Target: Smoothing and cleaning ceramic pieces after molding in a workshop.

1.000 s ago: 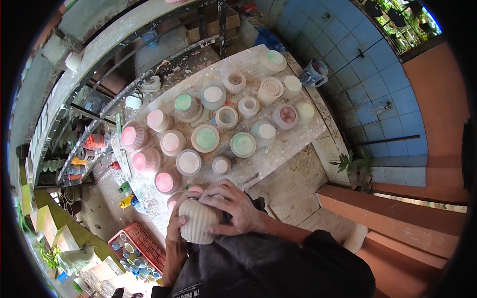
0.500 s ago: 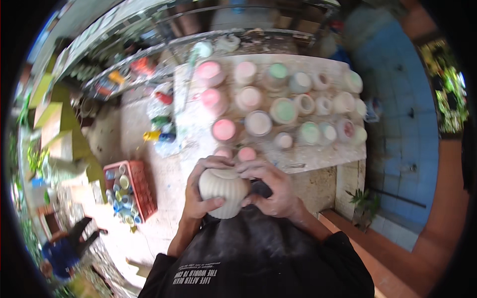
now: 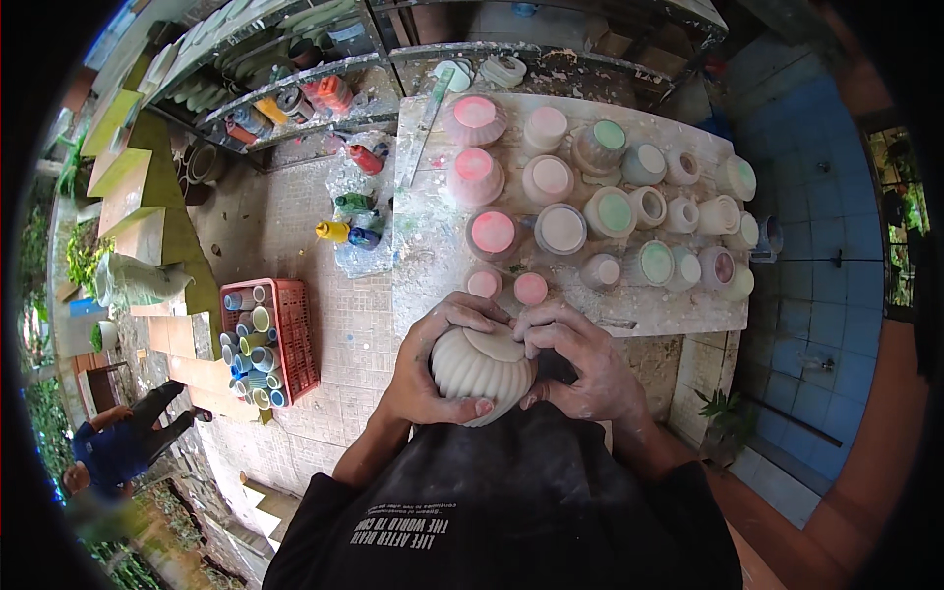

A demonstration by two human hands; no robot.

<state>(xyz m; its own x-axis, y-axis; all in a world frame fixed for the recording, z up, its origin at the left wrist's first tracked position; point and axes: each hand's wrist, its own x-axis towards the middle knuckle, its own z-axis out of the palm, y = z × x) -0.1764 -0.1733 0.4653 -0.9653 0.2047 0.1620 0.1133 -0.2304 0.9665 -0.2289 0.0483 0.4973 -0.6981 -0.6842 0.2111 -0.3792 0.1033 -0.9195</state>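
Note:
An off-white ribbed ceramic pot (image 3: 477, 372) is held in front of my black shirt, just off the table's near edge, its smooth round base tipped upward and away from me. My left hand (image 3: 421, 366) wraps around its left side, thumb low on the ribs and fingers over the far side. My right hand (image 3: 580, 362) grips the right side, with bent fingers by the base and the thumb lower down. Pale dust coats both hands. Beyond them on the table, nearest the pot, stand two small upturned pots with pink bases, one of them a pink-based pot (image 3: 531, 288).
Several upturned pots with pink, green and white bases stand in rows on the dusty white table (image 3: 433, 265). A thin tool (image 3: 618, 323) lies near its front edge. Leftward are paint bottles (image 3: 352, 203) on plastic, a red crate (image 3: 295, 334) of pots, and a person (image 3: 118, 442).
My view has swung, so the table and floor appear shifted and sharper. Within my hands the pot has turned slightly, showing more of its base. Both hands keep hold of it.

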